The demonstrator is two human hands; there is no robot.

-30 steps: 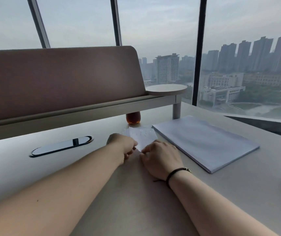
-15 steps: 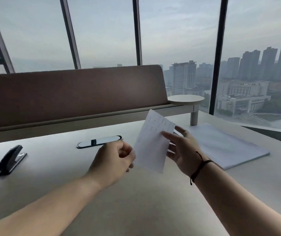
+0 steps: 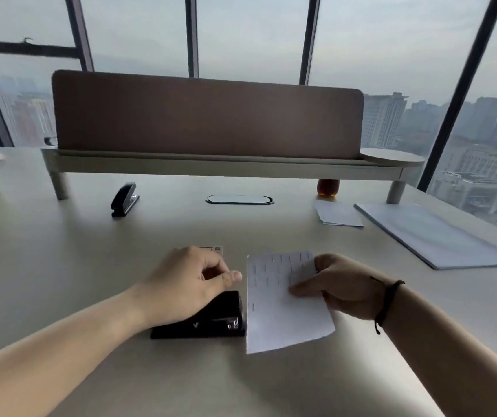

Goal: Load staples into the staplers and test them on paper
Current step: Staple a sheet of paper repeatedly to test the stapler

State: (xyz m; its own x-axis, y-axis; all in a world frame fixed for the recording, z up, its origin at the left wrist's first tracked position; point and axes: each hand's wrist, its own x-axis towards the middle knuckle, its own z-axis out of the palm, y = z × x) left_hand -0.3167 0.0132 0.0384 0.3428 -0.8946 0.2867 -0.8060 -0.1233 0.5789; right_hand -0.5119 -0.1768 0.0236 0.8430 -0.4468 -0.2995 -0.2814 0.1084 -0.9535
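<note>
Two grips at work: left hand (image 3: 190, 284) pressing stapler (image 3: 211, 322), long axis left-right, mouth toward paper (image 3: 283, 308) pinched by right hand (image 3: 346, 285).

The surface (image 3: 90, 266) is smooth and matt, the near stapler (image 3: 211, 320) is glossy black plastic, and the held sheet (image 3: 280, 314) is thin white paper.
</note>
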